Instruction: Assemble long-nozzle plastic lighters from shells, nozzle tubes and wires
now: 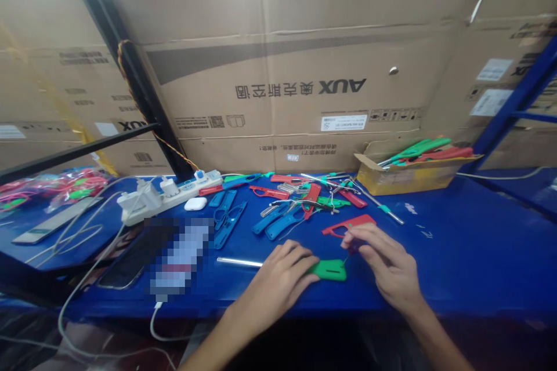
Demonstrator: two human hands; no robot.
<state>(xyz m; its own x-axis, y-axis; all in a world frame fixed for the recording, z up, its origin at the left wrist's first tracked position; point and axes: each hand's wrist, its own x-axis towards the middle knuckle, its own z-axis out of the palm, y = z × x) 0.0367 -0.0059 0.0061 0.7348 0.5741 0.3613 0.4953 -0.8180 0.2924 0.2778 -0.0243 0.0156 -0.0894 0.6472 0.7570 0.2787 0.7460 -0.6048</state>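
Observation:
A green stick lighter with a long metal tube lies across the front of the blue table. My left hand is closed over its middle, pressing it to the tabletop and covering part of the handle. My right hand pinches a thin-shafted tool, which looks like a small screwdriver. The tool's tip meets the right end of the green handle; its grip is mostly hidden by my fingers. Just behind my right hand lies a red lighter handle shell.
Blue shells, red shells and metal tubes are heaped mid-table. An open carton of lighters stands back right. At left are a power strip, an earbud case, phones and cables. Cardboard walls the back.

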